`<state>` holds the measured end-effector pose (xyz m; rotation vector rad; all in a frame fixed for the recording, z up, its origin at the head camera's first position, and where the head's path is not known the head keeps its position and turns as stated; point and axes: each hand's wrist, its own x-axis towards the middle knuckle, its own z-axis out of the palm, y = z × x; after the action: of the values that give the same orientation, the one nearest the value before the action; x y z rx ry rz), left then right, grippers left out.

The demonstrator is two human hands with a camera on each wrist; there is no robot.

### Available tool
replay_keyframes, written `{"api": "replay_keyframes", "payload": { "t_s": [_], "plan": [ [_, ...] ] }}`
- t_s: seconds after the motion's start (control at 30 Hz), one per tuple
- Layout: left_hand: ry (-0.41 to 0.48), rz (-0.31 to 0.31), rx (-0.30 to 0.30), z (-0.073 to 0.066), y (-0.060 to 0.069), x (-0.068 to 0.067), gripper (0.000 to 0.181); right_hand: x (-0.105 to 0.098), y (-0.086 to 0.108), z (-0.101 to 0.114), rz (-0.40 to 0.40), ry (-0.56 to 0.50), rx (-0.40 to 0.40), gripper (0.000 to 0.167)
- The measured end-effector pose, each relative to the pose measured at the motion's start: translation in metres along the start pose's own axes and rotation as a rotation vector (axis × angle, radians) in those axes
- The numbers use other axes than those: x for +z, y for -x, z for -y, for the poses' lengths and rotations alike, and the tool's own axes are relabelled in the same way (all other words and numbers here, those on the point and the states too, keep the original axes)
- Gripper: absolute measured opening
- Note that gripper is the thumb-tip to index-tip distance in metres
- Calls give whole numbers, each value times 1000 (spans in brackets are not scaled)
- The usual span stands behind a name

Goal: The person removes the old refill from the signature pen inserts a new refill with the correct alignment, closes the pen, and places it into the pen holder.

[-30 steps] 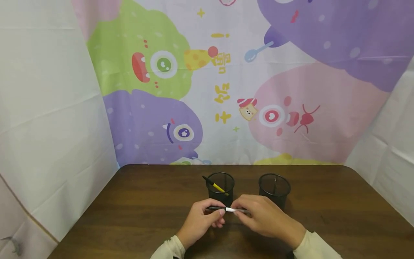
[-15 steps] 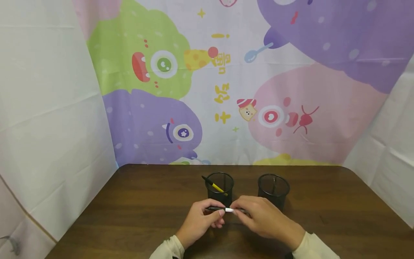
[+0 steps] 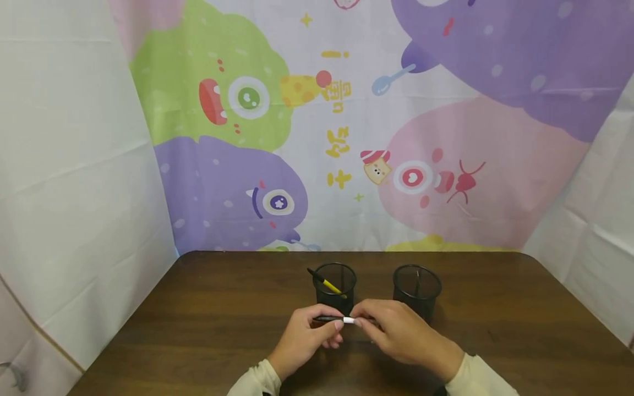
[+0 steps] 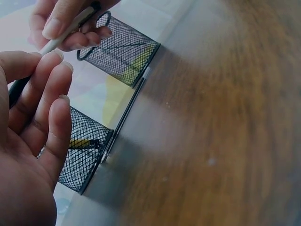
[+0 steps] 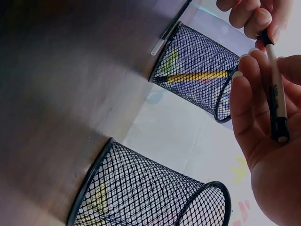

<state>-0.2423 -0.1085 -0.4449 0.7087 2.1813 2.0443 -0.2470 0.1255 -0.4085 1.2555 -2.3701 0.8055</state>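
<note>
A white pen with black ends (image 3: pixel 348 320) is held level between my two hands, above the table in front of two cups. My left hand (image 3: pixel 308 336) pinches its black end (image 3: pixel 327 318) between thumb and fingers. The thumb and fingers of my right hand (image 3: pixel 403 333) pinch the white barrel, seen lengthwise in the right wrist view with a dark clip (image 5: pixel 274 103) along it. Just beyond the hands stand a left black mesh cup (image 3: pixel 337 301), with a yellow-and-black pen (image 3: pixel 331 285) leaning in it, and a right black mesh cup (image 3: pixel 427 306).
A slim dark pen (image 4: pixel 127 113) with a pale end lies on the wooden table (image 3: pixel 223 308) along the cups' bases; the hands hide it in the head view. Behind the table hangs a cartoon-printed curtain (image 3: pixel 342 220), with white cloth (image 3: pixel 89 181) at the sides.
Both hands keep their hold on the pen in nearly the same place. Less of the pen's dark end shows under my right fingers than before. The head view has shifted slightly.
</note>
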Motion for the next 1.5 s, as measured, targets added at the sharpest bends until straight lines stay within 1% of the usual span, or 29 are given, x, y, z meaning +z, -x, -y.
{"api": "replay_keyframes", "payload": {
  "t_s": [0.1, 0.37, 0.57, 0.9, 1.07, 1.13, 1.27, 1.37, 1.5],
  "plan": [
    [0, 1, -1, 0, 0, 0, 18, 0, 0, 0, 5, -13, 17, 4],
    [18, 20, -6, 1, 0, 0, 20, 1, 0, 0, 13, -33, 7, 5],
    [9, 29, 4, 0, 0, 0, 20, 1, 0, -1, 14, -44, -8, 7],
    [17, 36, -5, -1, 1, 1, 21, 1, 0, 0, 40, -76, 4, 6],
    [-2, 39, 11, -1, 1, 0, 19, 0, -1, 1, 51, -102, 8, 5],
    [-8, 38, 18, -1, 1, 0, 18, 0, -1, 0, 48, -96, 3, 6],
    [-7, 30, 26, -2, 1, 1, 18, -3, -1, -1, 45, -78, 15, 9],
    [1, 19, 26, -1, 0, 1, 17, -5, 0, -2, 51, -87, 33, 9],
    [14, -15, 32, 1, 0, 0, 17, -8, 0, -4, 43, -91, 23, 9]
  ]
}}
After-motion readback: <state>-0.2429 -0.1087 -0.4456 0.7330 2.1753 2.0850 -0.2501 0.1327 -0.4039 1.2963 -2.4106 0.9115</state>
